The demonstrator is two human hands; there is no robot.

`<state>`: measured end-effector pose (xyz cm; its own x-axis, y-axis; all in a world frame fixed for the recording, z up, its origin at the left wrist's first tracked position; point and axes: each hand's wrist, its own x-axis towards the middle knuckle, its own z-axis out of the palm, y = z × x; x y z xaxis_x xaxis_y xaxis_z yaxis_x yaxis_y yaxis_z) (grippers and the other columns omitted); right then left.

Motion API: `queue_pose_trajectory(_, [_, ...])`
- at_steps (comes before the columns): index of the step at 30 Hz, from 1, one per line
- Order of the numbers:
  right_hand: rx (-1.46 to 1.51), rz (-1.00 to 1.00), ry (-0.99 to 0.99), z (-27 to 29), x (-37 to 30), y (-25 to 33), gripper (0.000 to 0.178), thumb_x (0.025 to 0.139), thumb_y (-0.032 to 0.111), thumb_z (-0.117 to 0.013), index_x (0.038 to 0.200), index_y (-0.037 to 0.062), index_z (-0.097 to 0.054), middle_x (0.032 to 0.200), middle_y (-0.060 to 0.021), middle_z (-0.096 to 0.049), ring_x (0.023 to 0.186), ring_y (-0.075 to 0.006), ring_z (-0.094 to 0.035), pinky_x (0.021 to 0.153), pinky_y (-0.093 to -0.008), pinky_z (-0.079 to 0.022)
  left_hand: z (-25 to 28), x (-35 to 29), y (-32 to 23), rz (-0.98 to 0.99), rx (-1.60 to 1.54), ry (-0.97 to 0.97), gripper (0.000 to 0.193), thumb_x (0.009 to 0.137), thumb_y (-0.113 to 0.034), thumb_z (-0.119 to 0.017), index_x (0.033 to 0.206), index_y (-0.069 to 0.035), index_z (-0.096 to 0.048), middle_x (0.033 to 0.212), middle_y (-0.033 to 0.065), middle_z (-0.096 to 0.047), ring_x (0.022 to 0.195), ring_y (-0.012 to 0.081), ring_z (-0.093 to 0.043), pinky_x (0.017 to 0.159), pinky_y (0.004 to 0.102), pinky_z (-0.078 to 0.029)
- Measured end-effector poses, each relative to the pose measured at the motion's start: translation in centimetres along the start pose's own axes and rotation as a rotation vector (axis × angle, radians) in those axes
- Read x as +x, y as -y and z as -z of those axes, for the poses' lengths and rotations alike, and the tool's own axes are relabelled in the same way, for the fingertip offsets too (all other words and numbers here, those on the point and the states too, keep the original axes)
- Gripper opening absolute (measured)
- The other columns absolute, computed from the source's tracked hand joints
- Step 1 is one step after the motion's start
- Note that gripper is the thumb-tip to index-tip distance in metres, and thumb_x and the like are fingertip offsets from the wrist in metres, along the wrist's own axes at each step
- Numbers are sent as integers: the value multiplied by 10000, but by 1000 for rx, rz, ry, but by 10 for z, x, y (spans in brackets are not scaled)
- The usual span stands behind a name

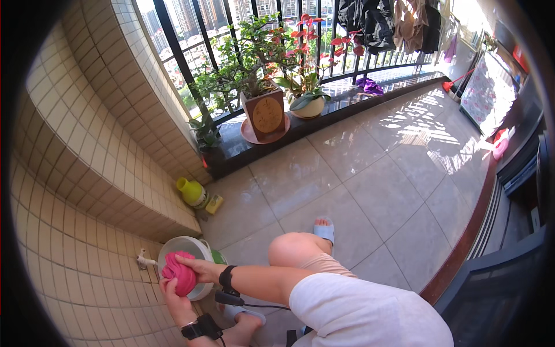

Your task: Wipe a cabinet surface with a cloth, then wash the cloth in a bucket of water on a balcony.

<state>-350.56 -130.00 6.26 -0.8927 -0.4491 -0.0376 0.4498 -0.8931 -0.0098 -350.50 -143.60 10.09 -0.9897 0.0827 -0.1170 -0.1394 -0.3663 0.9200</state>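
A bunched pink cloth (184, 280) is gripped between my two hands over a whitish bucket (199, 247). My left hand (172, 292) closes on its lower left side. From the right, my right hand (202, 269) clasps the cloth, its thumb lying across the folds. Each wrist wears a black strap with a small device. Beside the bucket, a white tap (144, 259) juts from the tiled wall. Most of the bucket's inside is hidden behind the cloth and hands.
A yellow-green bottle (192, 192) and a small yellow packet (214, 205) lie by the wall. Potted plants, one in a brown square pot (266, 114), line the dark ledge (234, 151) under the railing. My knee (292, 250) is bent to the right. Clothes (370, 26) hang at the far right.
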Motion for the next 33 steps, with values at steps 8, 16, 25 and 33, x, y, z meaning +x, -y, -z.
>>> queue_pose_trajectory(8, [-13, 136, -107, -18, 8, 2, 252, 830, 143, -579, 1051, 29, -534, 999, -98, -609, 888, -203, -595, 828, -332, -483, 16, -6, -10, 96, -333, 63, 346, 794, -175, -580, 1103, -61, -473, 1119, 97, -514, 1041, 214, -490, 905, 352, -383])
queue_pose_trajectory(16, [-403, 142, 110, -15, 3, 3, 338, 774, 91, -615, 1091, 33, -514, 1005, -93, -588, 921, -202, -572, 845, -314, -457, -10, -26, 11, 232, -85, 168, 542, 825, -409, -554, 1215, -58, -416, 1169, 102, -507, 1006, 264, -534, 805, 394, -485])
queue_pose_trajectory(25, [-895, -39, -200, -9, 18, 17, 549, 671, 251, -734, 1140, 111, -485, 1007, -62, -579, 870, -193, -566, 750, -340, -474, 28, 4, 12, 452, -74, 199, 459, 796, -255, -633, 1157, -27, -465, 1068, 93, -564, 945, 234, -574, 785, 340, -498])
queue_pose_trajectory(33, [-1721, 287, -358, 17, 37, 0, 488, 637, 195, -696, 1067, 67, -504, 953, -192, -580, 880, -338, -569, 749, -381, -467, 6, 6, 46, 107, 707, 211, 469, 672, -40, -696, 1104, -30, -515, 1016, 80, -587, 912, 194, -577, 768, 331, -475])
